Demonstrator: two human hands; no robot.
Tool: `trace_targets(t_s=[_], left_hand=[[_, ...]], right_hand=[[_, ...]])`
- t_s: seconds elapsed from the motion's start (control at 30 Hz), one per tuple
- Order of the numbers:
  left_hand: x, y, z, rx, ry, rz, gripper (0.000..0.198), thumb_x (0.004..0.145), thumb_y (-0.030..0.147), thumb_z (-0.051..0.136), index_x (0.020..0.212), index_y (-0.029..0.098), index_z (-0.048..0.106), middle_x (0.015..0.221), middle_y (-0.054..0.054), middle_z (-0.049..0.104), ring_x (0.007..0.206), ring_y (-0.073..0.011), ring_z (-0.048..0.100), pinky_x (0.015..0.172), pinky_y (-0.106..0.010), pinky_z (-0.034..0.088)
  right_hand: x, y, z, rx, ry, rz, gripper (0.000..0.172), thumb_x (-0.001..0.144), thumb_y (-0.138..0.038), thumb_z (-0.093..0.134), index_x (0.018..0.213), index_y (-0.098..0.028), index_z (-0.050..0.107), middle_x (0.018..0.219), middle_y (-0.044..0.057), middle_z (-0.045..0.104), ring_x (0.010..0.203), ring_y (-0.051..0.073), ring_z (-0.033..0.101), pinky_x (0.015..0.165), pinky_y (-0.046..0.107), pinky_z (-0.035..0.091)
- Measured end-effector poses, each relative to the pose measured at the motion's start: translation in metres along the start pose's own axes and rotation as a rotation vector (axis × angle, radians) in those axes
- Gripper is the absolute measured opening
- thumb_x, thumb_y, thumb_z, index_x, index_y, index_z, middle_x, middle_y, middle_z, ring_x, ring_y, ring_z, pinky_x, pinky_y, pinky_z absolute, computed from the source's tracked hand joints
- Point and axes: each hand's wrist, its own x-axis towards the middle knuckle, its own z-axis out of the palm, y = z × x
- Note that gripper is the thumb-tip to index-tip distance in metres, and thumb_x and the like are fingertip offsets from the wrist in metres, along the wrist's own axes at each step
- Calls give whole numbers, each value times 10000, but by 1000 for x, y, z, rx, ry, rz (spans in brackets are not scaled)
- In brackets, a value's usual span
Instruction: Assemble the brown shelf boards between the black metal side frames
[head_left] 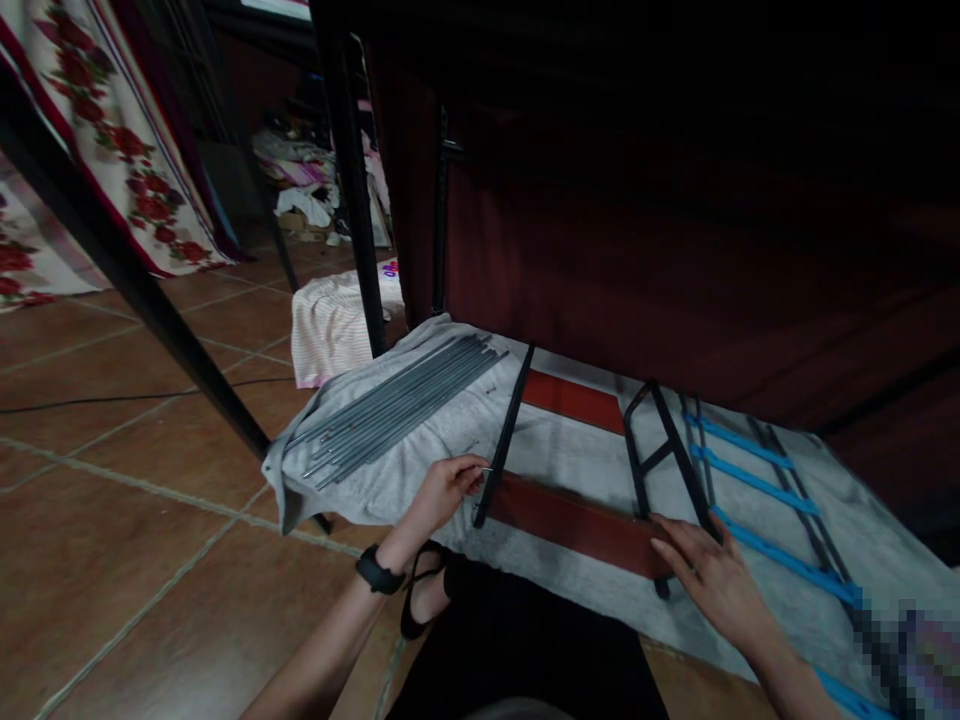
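Note:
My left hand [450, 485] pinches a thin silvery screw-like piece [487, 469] against the left black metal bar [504, 440]. A reddish-brown board [570, 525] runs from that bar to the black metal frame [679, 455] on the right. There my right hand [705, 570] grips the lower part of the frame, its fingers by the board's end. Behind, a second reddish-brown board [574, 398] spans between the same two black pieces. Small loose screws [491, 389] lie on the cloth left of the bar.
Grey metal rods [405, 410] lie bunched on the grey cloth [405, 505] at left. Blue-runged black racks [757, 480] lie to the right. A dark slanting post [161, 295] stands at left, with a maroon curtain [675, 270] behind. A cable [150, 397] crosses the tiled floor.

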Motion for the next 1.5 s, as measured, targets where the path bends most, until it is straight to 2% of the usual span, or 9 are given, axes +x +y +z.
trace_targets(t_s=[0.13,0.23,0.47,0.7,0.9,1.1,1.23,1.4,1.5], left_hand=[[0,2,1,48,22,31,174,782,279,635,852,188,765,629,-24,660,570,-154,580,595,-255,466],[0,-1,2,11,17,2,183,777,296,641,863,182,757,677,-33,681,600,-160,601,604,-260,478],[2,-6,1,68,-31,-2,217,794,320,629,918,178,736,706,-33,693,625,-171,615,623,-269,489],[-1,3,0,368,-84,110,180,906,303,500,939,208,649,726,9,661,676,-150,630,665,-245,463],[1,6,-3,464,-121,168,170,925,287,485,872,199,620,769,9,644,747,-140,609,704,-241,435],[3,1,-6,321,-158,102,185,899,347,537,898,190,635,771,1,623,750,-144,593,700,-245,450],[5,1,-1,167,-100,35,222,857,380,587,859,167,651,758,-14,627,727,-143,589,687,-249,470],[7,2,6,-30,21,-74,226,747,352,695,835,161,611,607,39,553,500,-95,479,495,-216,395],[7,3,7,-70,7,-55,183,711,284,717,769,165,590,634,35,574,547,-96,518,543,-215,417]], right_hand=[[15,-23,-4,56,-3,-42,441,976,-452,424,1367,-258,491,1278,66,637,1178,230,592,1103,483,371],[31,-41,-4,117,2,-81,422,981,-424,412,1368,-277,492,1278,63,631,1161,239,601,1019,442,465],[68,-78,1,210,-63,-176,422,989,-373,399,1382,-232,462,1250,80,641,1105,245,623,957,430,502],[94,-117,5,176,-37,-210,393,1012,-240,304,1338,-222,523,1226,82,654,1056,202,647,893,355,528],[100,-121,6,165,-54,-200,393,1010,-222,316,1328,-209,546,1242,95,644,1057,196,642,899,338,516],[100,-123,4,177,-64,-161,387,1012,-235,320,1322,-231,551,1167,75,670,1002,193,650,862,331,518],[100,-123,5,177,-48,-159,396,1007,-230,327,1336,-230,547,1187,89,663,987,189,652,866,330,514],[101,-122,5,190,-59,-156,406,1009,-238,316,1344,-222,545,1188,86,665,995,189,649,871,327,513],[100,-122,6,189,-61,-154,407,1010,-241,316,1345,-227,544,1196,81,664,1007,188,647,878,325,512]])
